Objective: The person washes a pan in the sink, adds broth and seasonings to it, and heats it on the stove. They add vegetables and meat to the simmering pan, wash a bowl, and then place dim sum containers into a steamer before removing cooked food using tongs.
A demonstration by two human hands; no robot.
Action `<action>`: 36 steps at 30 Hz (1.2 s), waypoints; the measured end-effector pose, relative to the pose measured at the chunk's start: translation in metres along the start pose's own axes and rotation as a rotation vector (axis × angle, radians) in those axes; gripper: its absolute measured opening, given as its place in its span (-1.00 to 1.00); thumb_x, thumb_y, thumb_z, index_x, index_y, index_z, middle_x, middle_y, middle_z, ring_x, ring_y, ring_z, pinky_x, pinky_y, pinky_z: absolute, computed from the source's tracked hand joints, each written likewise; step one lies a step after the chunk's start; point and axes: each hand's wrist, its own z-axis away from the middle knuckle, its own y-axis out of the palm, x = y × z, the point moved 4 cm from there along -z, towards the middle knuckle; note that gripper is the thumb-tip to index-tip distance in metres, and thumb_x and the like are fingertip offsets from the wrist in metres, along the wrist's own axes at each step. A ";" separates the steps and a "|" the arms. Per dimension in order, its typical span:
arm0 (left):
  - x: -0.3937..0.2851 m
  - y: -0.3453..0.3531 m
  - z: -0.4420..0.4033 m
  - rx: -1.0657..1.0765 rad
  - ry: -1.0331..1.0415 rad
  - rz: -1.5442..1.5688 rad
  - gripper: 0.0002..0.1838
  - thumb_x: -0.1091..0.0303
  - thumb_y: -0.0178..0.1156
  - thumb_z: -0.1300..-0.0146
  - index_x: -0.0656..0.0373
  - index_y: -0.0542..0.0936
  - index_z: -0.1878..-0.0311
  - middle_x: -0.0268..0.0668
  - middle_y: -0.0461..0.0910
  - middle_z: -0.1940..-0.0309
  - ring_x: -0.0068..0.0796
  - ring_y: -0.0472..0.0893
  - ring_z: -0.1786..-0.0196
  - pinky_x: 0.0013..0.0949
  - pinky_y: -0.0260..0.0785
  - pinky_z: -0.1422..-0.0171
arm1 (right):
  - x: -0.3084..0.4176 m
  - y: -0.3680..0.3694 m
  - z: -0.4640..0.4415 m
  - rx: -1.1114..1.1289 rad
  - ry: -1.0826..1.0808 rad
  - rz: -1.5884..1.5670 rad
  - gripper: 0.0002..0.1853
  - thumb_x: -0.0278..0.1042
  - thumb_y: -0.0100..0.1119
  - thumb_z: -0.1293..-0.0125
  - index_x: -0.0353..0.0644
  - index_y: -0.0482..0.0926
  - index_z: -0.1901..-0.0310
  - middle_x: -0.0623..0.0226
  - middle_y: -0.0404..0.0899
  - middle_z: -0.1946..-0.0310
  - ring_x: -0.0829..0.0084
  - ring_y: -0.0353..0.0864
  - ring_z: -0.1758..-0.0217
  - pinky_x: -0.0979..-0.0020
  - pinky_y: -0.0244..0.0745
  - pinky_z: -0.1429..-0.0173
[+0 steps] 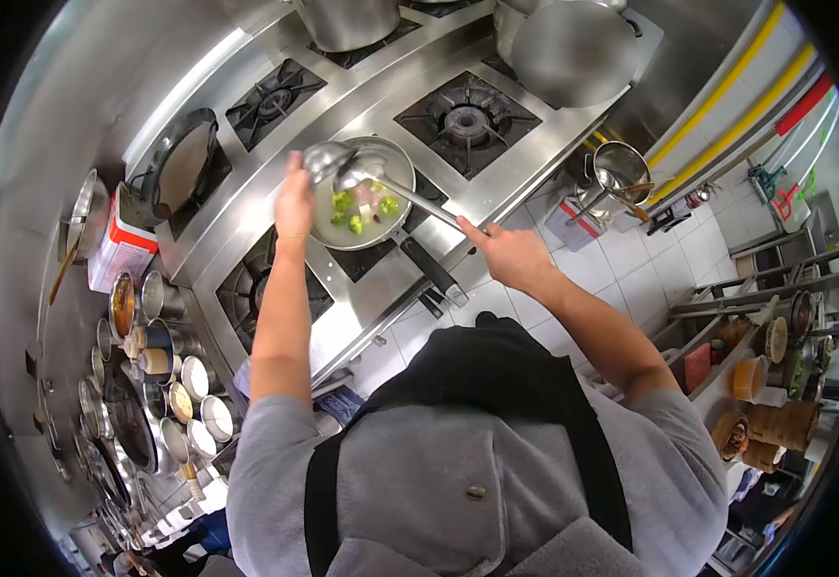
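A frying pan [327, 231] with a black handle [433, 270] sits on the stove. In it lie several green broccoli pieces [343, 201] and some pale pinkish pieces in a little liquid. My right hand [518, 258] is wrapped round the long handle of a metal ladle [414, 198], whose head is above the far side of the pan. My left hand [294, 202], slightly blurred, grips a small shiny metal bowl [321, 161] at its edge. That bowl is over the pan's far left rim, close beside the ladle head; I cannot tell whether they touch.
Burners [466, 119] surround the pan, with a large pot [347, 21] behind and a dark wok [181, 165] at left. Seasoning containers [217, 417] crowd the left side. A metal pot with utensils [622, 167] stands at right. Shelves with food containers [749, 379] line the far right.
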 end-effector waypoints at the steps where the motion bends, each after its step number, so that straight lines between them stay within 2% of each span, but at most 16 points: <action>1: 0.011 -0.012 -0.004 -0.237 -0.065 0.017 -0.93 0.57 0.04 -0.31 0.21 0.48 0.19 -0.06 0.42 -0.33 0.07 0.54 -0.21 -0.08 0.53 -0.12 | 0.002 0.000 0.000 0.030 -0.002 0.004 -0.16 -0.50 0.08 -0.17 0.10 0.09 -0.53 0.06 0.60 0.08 0.10 0.71 0.23 0.14 0.62 0.16; 5: 0.000 0.000 0.008 -0.180 -0.059 0.056 -0.92 0.63 0.04 -0.26 0.24 0.45 0.23 -0.03 0.44 -0.32 0.05 0.55 -0.20 -0.10 0.51 -0.17 | 0.000 0.007 0.000 0.011 0.019 -0.030 -0.15 -0.50 0.09 -0.16 0.10 0.09 -0.53 0.06 0.60 0.08 0.10 0.71 0.24 0.15 0.62 0.17; 6: -0.007 0.005 0.012 0.192 -0.057 -0.061 -0.91 0.66 0.04 -0.22 0.25 0.43 0.27 0.00 0.41 -0.34 0.06 0.54 -0.21 -0.12 0.52 -0.13 | -0.001 0.007 -0.001 -0.015 0.007 -0.020 -0.15 -0.50 0.09 -0.16 0.10 0.09 -0.53 0.06 0.61 0.10 0.10 0.71 0.24 0.14 0.62 0.17; 7: -0.005 -0.001 0.007 0.185 -0.062 -0.064 -0.91 0.66 0.04 -0.22 0.25 0.43 0.27 0.00 0.41 -0.34 0.06 0.54 -0.21 -0.12 0.52 -0.13 | -0.003 0.006 -0.003 -0.042 -0.004 -0.010 -0.15 -0.50 0.10 -0.16 0.10 0.10 -0.53 0.07 0.61 0.11 0.10 0.71 0.24 0.13 0.63 0.17; 10: 0.010 -0.024 0.005 -0.431 -0.251 -0.019 -0.90 0.66 0.02 -0.20 0.23 0.43 0.30 -0.01 0.35 -0.39 0.04 0.50 -0.27 -0.13 0.52 -0.09 | -0.006 0.014 0.000 -0.043 0.025 -0.010 -0.16 -0.50 0.10 -0.16 0.10 0.11 -0.52 0.08 0.61 0.14 0.09 0.71 0.27 0.12 0.63 0.20; 13: -0.002 0.011 0.026 0.072 -0.089 0.021 -0.93 0.63 0.02 -0.22 0.24 0.45 0.30 0.01 0.38 -0.36 0.01 0.50 -0.27 -0.14 0.51 -0.16 | -0.006 0.012 -0.003 -0.057 0.015 0.009 -0.17 -0.50 0.09 -0.15 0.09 0.12 -0.51 0.08 0.60 0.15 0.07 0.70 0.30 0.11 0.63 0.24; 17: 0.010 -0.005 0.022 -0.410 -0.348 -0.006 -0.94 0.58 0.05 -0.26 0.21 0.49 0.25 -0.03 0.37 -0.37 0.07 0.42 -0.34 -0.16 0.45 -0.27 | -0.004 0.016 0.001 -0.068 0.010 0.003 -0.17 -0.51 0.09 -0.15 0.09 0.13 -0.51 0.10 0.60 0.17 0.07 0.69 0.33 0.12 0.62 0.27; 19: -0.018 0.012 0.029 0.145 -0.236 0.059 -0.91 0.63 0.01 -0.24 0.25 0.49 0.26 0.04 0.36 -0.37 0.04 0.42 -0.35 -0.18 0.44 -0.27 | -0.003 0.012 -0.003 -0.067 0.016 -0.015 -0.17 -0.52 0.09 -0.14 0.09 0.14 -0.51 0.11 0.59 0.19 0.07 0.69 0.33 0.12 0.62 0.27; 22: 0.024 0.016 0.033 -0.338 -0.464 0.243 -0.94 0.61 0.06 -0.24 0.23 0.46 0.30 -0.03 0.35 -0.39 0.04 0.43 -0.34 -0.17 0.47 -0.25 | -0.003 0.012 -0.003 -0.087 -0.016 0.010 -0.17 -0.52 0.09 -0.14 0.10 0.15 -0.50 0.11 0.60 0.20 0.07 0.69 0.33 0.13 0.62 0.27; 23: -0.003 -0.004 0.026 -0.376 -0.421 -0.040 -0.93 0.61 0.07 -0.24 0.22 0.47 0.29 -0.03 0.37 -0.37 0.05 0.45 -0.33 -0.16 0.47 -0.25 | -0.003 0.012 -0.005 -0.086 -0.012 0.006 -0.17 -0.52 0.09 -0.14 0.10 0.15 -0.50 0.11 0.60 0.20 0.07 0.69 0.33 0.13 0.62 0.27; 25: -0.012 0.017 0.038 0.113 -0.183 -0.031 -0.90 0.63 0.06 -0.22 0.23 0.51 0.27 0.04 0.37 -0.36 0.08 0.49 -0.28 -0.14 0.47 -0.22 | 0.000 0.010 -0.006 -0.108 -0.015 -0.005 -0.17 -0.52 0.09 -0.13 0.11 0.16 -0.50 0.12 0.60 0.22 0.08 0.69 0.34 0.12 0.62 0.27; 26: -0.007 0.006 0.031 -0.190 -0.097 0.095 -0.90 0.63 0.07 -0.20 0.20 0.51 0.27 0.04 0.32 -0.40 0.09 0.48 -0.28 -0.13 0.48 -0.20 | 0.000 0.008 -0.007 -0.111 -0.020 -0.001 -0.17 -0.52 0.09 -0.13 0.11 0.16 -0.50 0.12 0.60 0.22 0.08 0.69 0.34 0.12 0.62 0.27; 29: 0.007 -0.011 0.029 -0.375 -0.313 -0.024 -0.90 0.61 0.06 -0.24 0.21 0.52 0.24 -0.05 0.37 -0.38 0.05 0.44 -0.34 -0.21 0.45 -0.28 | 0.005 0.007 -0.007 -0.084 -0.016 -0.004 -0.18 -0.52 0.09 -0.14 0.10 0.17 -0.50 0.13 0.61 0.22 0.09 0.69 0.35 0.12 0.62 0.27; 31: -0.011 -0.001 0.033 0.055 -0.135 -0.043 -0.88 0.64 0.02 -0.24 0.25 0.52 0.25 0.00 0.41 -0.34 0.07 0.48 -0.29 -0.20 0.47 -0.26 | 0.006 0.006 -0.009 -0.118 -0.005 -0.027 -0.19 -0.51 0.08 -0.14 0.09 0.18 -0.50 0.11 0.62 0.22 0.09 0.69 0.35 0.12 0.62 0.27; 34: 0.034 0.014 0.036 -0.302 -0.302 0.263 -0.90 0.64 0.04 -0.24 0.25 0.52 0.26 -0.02 0.43 -0.33 -0.01 0.49 -0.31 -0.20 0.48 -0.25 | 0.006 0.007 -0.010 -0.081 0.010 -0.011 -0.20 -0.51 0.07 -0.15 0.07 0.18 -0.50 0.09 0.62 0.20 0.08 0.70 0.33 0.11 0.62 0.25; 36: -0.019 -0.001 0.032 0.027 -0.042 -0.056 -0.85 0.65 0.03 -0.21 0.26 0.54 0.22 -0.01 0.44 -0.32 -0.04 0.54 -0.26 -0.22 0.49 -0.21 | 0.004 0.011 -0.010 -0.080 0.011 -0.025 -0.20 -0.50 0.07 -0.15 0.05 0.18 -0.50 0.07 0.62 0.20 0.07 0.70 0.31 0.10 0.62 0.23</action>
